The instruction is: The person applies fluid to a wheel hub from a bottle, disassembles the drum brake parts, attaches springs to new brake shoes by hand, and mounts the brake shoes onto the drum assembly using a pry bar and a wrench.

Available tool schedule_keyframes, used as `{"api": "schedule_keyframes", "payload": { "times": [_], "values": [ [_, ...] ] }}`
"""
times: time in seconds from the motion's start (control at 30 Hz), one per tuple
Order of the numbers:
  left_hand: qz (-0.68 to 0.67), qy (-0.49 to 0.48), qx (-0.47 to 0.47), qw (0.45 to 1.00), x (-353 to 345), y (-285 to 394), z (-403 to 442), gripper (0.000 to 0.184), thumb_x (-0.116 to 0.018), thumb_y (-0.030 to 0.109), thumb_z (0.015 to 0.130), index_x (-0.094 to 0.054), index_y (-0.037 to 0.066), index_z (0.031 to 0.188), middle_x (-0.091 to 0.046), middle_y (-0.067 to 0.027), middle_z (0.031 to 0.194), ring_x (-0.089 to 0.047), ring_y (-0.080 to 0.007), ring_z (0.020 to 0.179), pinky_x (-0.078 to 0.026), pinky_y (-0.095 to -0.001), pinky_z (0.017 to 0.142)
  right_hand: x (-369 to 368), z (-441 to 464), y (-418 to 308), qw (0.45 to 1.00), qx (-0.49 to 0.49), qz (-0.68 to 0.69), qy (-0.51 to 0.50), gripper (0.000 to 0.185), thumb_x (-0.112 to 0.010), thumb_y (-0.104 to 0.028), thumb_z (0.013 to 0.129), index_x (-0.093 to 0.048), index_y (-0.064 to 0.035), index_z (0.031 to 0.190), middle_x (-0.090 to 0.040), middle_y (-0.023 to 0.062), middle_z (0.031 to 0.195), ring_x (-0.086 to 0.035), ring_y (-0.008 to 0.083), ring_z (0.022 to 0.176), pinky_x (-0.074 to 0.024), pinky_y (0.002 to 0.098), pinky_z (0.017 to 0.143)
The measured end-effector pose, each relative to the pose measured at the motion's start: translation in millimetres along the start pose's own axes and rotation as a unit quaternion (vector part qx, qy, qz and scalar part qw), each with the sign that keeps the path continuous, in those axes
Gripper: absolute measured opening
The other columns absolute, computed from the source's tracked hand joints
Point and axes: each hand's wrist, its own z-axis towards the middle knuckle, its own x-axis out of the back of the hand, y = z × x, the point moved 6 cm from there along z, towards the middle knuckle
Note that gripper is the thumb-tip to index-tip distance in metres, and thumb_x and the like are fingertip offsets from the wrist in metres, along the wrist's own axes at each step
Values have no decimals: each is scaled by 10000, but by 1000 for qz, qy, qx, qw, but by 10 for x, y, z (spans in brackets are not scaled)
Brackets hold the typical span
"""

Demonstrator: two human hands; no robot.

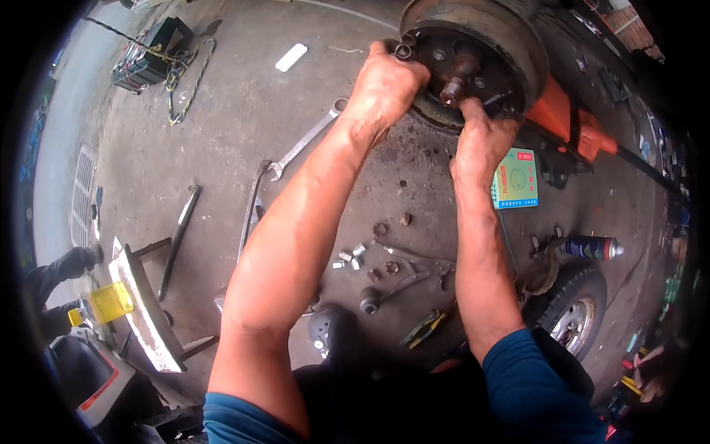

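Left hand (387,80): back up | right hand (483,142): curled | both: at drum (529,48)

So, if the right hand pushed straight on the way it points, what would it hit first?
Probably the axle stub: the right hand points towards its threaded end, very close by. Depth is unclear, so they may already touch.

1 head-worn camera, facing forward and down, wide view

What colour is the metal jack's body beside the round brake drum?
The jack's body is orange, clearest in the head view.
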Motion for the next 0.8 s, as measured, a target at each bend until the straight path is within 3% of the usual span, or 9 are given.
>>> {"api": "schedule_keyframes", "payload": {
  "times": [0.07, 0.17, 0.33, 0.43, 0.53, 0.8],
  "values": [
    [-50, -13, 0, 999, -9, -41, -18, 204, -564, 104, 759, -672, 39, 920, -660, -130, 866, -551, -291, 917, -474, -340, 817, 14, -24, 12, 1000, -5, -1, 4, 502, -607, 98, 731, -528, 70, 1226, -600, 126, 1194, -584, 211, 1076, -423, 331, 999],
    [-171, -29, 47, 984, 7, -95, 7, 380, -612, 86, 745, -556, -53, 1095, -611, -77, 910, -544, -168, 801, -449, -283, 743, -8, -19, 5, 1000, -11, 6, -3, 502, -596, 112, 734, -529, 59, 1229, -602, 115, 1192, -586, 204, 1070, -429, 330, 991],
    [-236, 14, 146, 961, 14, -112, -6, 382, -600, 92, 758, -555, -58, 1107, -611, -73, 906, -542, -152, 809, -452, -274, 745, -31, -53, 12, 999, -28, 24, -3, 486, -560, 120, 751, -533, 46, 1230, -604, 99, 1192, -585, 188, 1069, -440, 329, 977],
    [-230, 18, 142, 963, 24, -88, -8, 380, -588, 86, 768, -550, -62, 1116, -613, -74, 906, -545, -146, 805, -459, -274, 733, -95, -53, -20, 998, -9, 54, -5, 452, -539, 115, 757, -544, 64, 1206, -613, 103, 1172, -596, 187, 1042, -451, 332, 962],
    [-219, 6, 143, 965, 19, -104, 32, 493, -633, 136, 750, -493, -135, 1138, -633, -282, 1009, -634, -364, 975, -490, -370, 853, -68, -46, 13, 1000, 4, 24, -5, 402, -531, 114, 753, -578, 80, 1151, -630, 112, 1134, -606, 187, 1016, -462, 326, 938],
    [-305, 32, 106, 946, -54, -145, 53, 520, -621, 89, 737, -459, -102, 1193, -620, -182, 973, -595, -229, 899, -491, -328, 802, 83, -34, 194, 997, -14, -53, 58, 295, -582, 49, 750, -609, 132, 1032, -655, 132, 1043, -622, 177, 908, -483, 293, 851]
  ]
}}
